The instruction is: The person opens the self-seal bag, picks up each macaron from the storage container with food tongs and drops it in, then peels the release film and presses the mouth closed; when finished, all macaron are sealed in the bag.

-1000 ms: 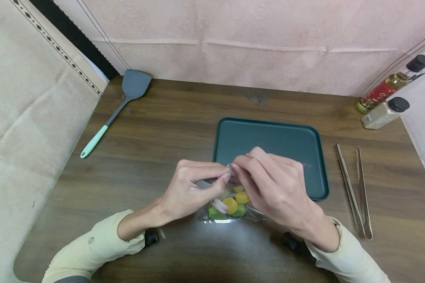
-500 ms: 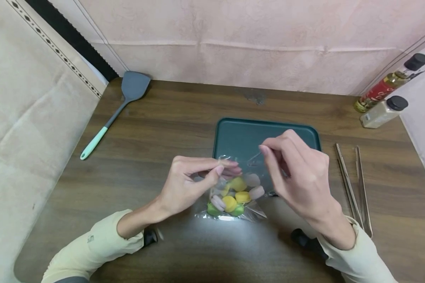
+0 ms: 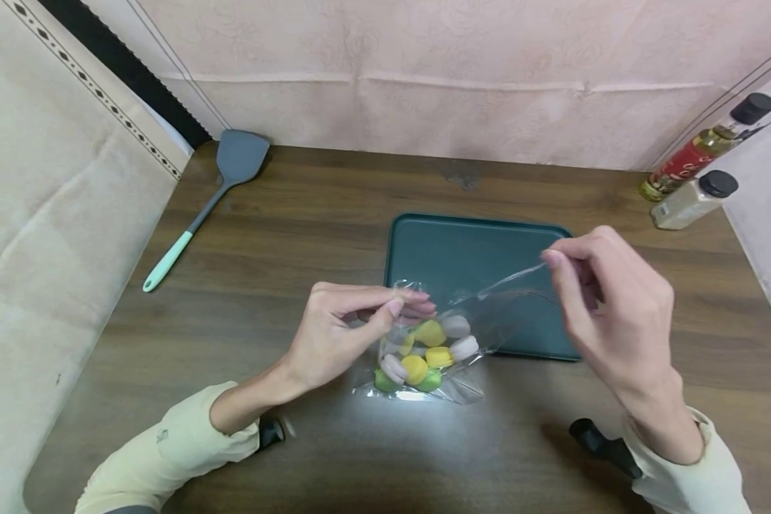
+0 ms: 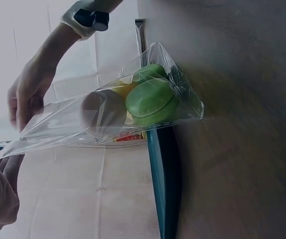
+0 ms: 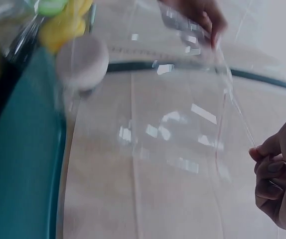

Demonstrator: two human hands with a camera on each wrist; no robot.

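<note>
A clear plastic bag (image 3: 457, 385) holds several macarons: yellow ones (image 3: 415, 369), green ones (image 3: 430, 380) and pale lilac ones (image 3: 465, 348). My left hand (image 3: 343, 332) pinches the bag's upper edge between thumb and fingers. Off to the right, my right hand (image 3: 617, 314) pinches another part of the film and pulls it taut over the dark green tray (image 3: 450, 243). In the left wrist view a green macaron (image 4: 150, 99) shows through the bag's lower end. The right wrist view has the stretched film running from the right hand (image 5: 277, 174) to the left.
A grey spatula with a mint handle (image 3: 168, 262) lies at the left. An oil bottle with a red label (image 3: 684, 164) and a black-capped shaker jar (image 3: 687, 203) stand at the back right. A pale cloth (image 3: 456, 78) hangs behind the wooden table (image 3: 295, 214).
My right hand has moved right, away from the left hand, drawing the bag's film out with it. The left hand has kept its place, and more of the macarons shows.
</note>
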